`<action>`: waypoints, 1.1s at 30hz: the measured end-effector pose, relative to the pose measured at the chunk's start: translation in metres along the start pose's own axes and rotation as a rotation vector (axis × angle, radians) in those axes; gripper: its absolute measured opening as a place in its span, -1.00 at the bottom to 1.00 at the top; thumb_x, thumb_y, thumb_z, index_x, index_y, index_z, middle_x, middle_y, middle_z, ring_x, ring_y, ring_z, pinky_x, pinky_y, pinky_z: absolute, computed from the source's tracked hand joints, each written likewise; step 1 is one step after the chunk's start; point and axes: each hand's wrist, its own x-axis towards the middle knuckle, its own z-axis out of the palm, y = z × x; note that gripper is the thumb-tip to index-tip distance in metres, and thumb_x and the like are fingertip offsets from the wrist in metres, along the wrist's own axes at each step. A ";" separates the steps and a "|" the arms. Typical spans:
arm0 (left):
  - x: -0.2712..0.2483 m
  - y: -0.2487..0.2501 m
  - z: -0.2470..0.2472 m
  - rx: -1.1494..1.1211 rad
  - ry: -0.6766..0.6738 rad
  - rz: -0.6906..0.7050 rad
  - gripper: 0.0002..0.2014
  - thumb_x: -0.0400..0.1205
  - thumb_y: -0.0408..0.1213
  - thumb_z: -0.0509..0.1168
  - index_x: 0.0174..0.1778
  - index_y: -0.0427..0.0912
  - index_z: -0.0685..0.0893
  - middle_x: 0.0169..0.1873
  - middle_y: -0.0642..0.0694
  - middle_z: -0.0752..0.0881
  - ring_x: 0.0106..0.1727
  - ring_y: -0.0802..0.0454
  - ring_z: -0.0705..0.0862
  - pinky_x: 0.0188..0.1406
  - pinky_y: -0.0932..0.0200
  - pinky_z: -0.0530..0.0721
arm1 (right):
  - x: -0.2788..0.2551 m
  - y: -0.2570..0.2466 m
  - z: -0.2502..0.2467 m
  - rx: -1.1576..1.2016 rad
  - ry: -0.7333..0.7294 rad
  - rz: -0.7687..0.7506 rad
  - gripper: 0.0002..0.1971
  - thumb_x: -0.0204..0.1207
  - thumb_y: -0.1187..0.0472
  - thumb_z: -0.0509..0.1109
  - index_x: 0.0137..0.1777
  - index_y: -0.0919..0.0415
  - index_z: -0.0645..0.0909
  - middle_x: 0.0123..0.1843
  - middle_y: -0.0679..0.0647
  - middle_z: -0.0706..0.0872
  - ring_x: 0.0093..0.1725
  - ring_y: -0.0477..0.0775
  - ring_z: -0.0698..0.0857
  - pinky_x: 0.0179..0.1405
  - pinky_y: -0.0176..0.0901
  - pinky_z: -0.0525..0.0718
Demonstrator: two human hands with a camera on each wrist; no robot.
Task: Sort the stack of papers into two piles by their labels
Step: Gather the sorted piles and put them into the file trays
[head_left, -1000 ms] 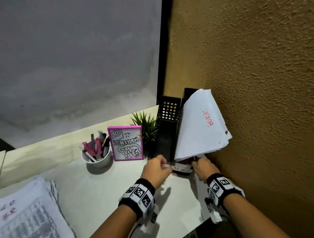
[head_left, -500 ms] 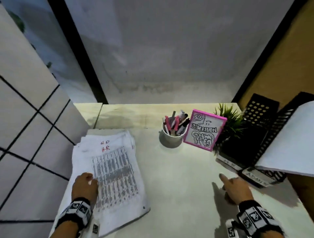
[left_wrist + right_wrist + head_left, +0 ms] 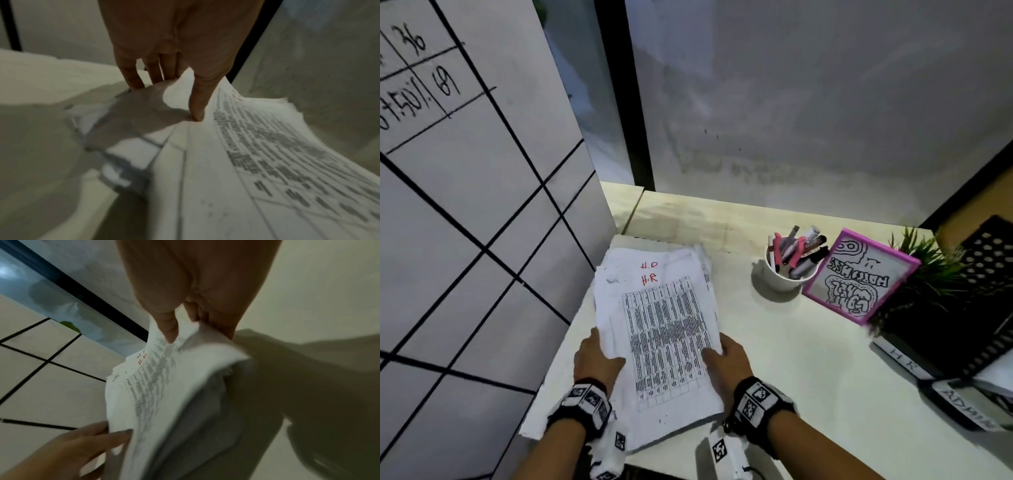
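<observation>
A stack of printed papers (image 3: 664, 329) lies at the desk's left, its top sheet marked "H.R" in red. My left hand (image 3: 602, 353) grips its left edge, thumb (image 3: 197, 107) on top and fingers (image 3: 131, 78) underneath. On the right edge my right hand (image 3: 717, 353) pinches the papers (image 3: 164, 386), thumb (image 3: 168, 331) above and the other fingers below. The held bundle curves up off the desk in both wrist views. At the far right stand black mesh file holders, one labelled "H R" (image 3: 904, 356), the other "ADMIN" (image 3: 962, 407) with white sheets (image 3: 996, 377) in it.
A white cup of pens (image 3: 787, 270), a pink-framed picture (image 3: 859, 277) and a small green plant (image 3: 928, 267) stand between the stack and the holders. A gridded white board (image 3: 465, 240) walls the left side. Bare desk (image 3: 808, 359) lies in the middle.
The view swung left from the file holders to the stack. My left hand reached the stack first; my right hand crossed from beside the ADMIN holder, and both now grip the papers.
</observation>
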 end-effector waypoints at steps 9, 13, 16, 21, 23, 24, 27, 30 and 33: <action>-0.022 0.013 0.023 -0.317 -0.140 0.096 -0.56 0.39 -0.42 0.56 0.10 -0.17 0.52 -0.07 -0.02 0.64 0.04 -0.14 0.67 -0.06 0.15 0.56 | -0.008 0.017 -0.040 0.058 -0.137 0.285 -0.73 0.02 0.43 0.49 -0.23 0.40 0.60 -0.54 0.17 0.51 -0.55 0.07 0.48 -0.41 -0.11 0.47; -0.031 0.028 0.026 -0.447 -0.352 0.062 -0.56 0.41 -0.66 0.46 0.17 -0.29 0.61 -0.16 -0.11 0.74 -0.07 -0.19 0.71 -0.26 0.16 0.62 | -0.016 0.013 -0.061 0.224 -0.030 0.284 -0.60 0.02 0.35 0.54 -0.10 0.51 0.68 -0.34 0.31 0.64 -0.32 0.20 0.59 -0.28 -0.03 0.56; -0.044 0.030 0.025 -0.550 -0.460 0.023 -0.58 0.39 -0.58 0.51 0.18 -0.40 0.67 -0.19 -0.20 0.82 -0.17 -0.19 0.78 -0.28 0.09 0.72 | -0.023 0.004 -0.080 0.313 -0.030 0.238 -0.75 0.32 0.62 0.38 -0.02 0.45 0.68 -0.21 0.41 0.77 -0.23 0.31 0.71 -0.16 0.16 0.72; -0.068 0.055 0.013 -0.645 -0.436 0.260 -0.43 0.18 -0.38 0.54 0.16 -0.21 0.69 -0.07 -0.13 0.84 -0.02 -0.13 0.81 -0.13 0.09 0.77 | -0.037 -0.021 -0.115 0.286 -0.057 0.028 -0.54 0.23 0.81 0.31 0.05 0.41 0.67 -0.28 0.26 0.79 -0.35 0.18 0.75 -0.36 -0.07 0.74; -0.078 0.075 0.006 -0.774 -0.389 0.320 -0.44 0.24 -0.50 0.54 0.19 -0.30 0.65 -0.03 -0.22 0.82 0.01 -0.20 0.80 -0.04 -0.02 0.78 | -0.045 -0.038 -0.124 0.251 -0.030 -0.094 -0.56 0.20 0.80 0.37 0.00 0.37 0.66 -0.30 0.16 0.80 -0.32 0.14 0.75 -0.39 -0.12 0.71; -0.084 0.085 0.003 -0.826 -0.373 0.338 -0.46 0.28 -0.59 0.55 0.20 -0.36 0.63 -0.02 -0.29 0.81 0.01 -0.24 0.79 -0.03 -0.06 0.78 | -0.047 -0.045 -0.129 0.242 -0.015 -0.153 -0.58 0.21 0.78 0.39 -0.03 0.36 0.66 -0.26 0.16 0.81 -0.25 0.17 0.77 -0.35 -0.10 0.73; -0.102 0.109 -0.006 -0.826 -0.303 0.519 -0.61 0.41 -0.63 0.48 0.16 -0.45 0.65 -0.05 -0.25 0.82 -0.03 -0.14 0.81 -0.02 -0.01 0.79 | -0.061 -0.065 -0.135 0.211 0.038 -0.297 -0.64 0.28 0.71 0.44 -0.08 0.28 0.71 -0.13 0.16 0.83 -0.11 0.14 0.80 -0.21 -0.22 0.75; -0.110 0.113 -0.009 -0.776 -0.301 0.646 -0.53 0.38 -0.38 0.57 0.19 -0.42 0.66 -0.01 -0.18 0.81 0.07 0.05 0.79 0.07 0.09 0.77 | -0.076 -0.072 -0.138 0.251 0.056 -0.384 -0.63 0.27 0.61 0.55 -0.06 0.15 0.74 -0.09 0.08 0.86 -0.04 0.04 0.82 -0.08 -0.13 0.79; -0.116 0.117 -0.005 -0.833 -0.364 0.652 -0.54 0.42 -0.38 0.57 0.18 -0.46 0.63 0.04 -0.16 0.80 0.11 0.02 0.77 0.12 0.05 0.75 | -0.083 -0.066 -0.130 0.349 0.048 -0.379 -0.57 0.22 0.53 0.62 0.08 0.22 0.71 0.00 0.10 0.85 0.06 0.09 0.81 0.05 0.04 0.78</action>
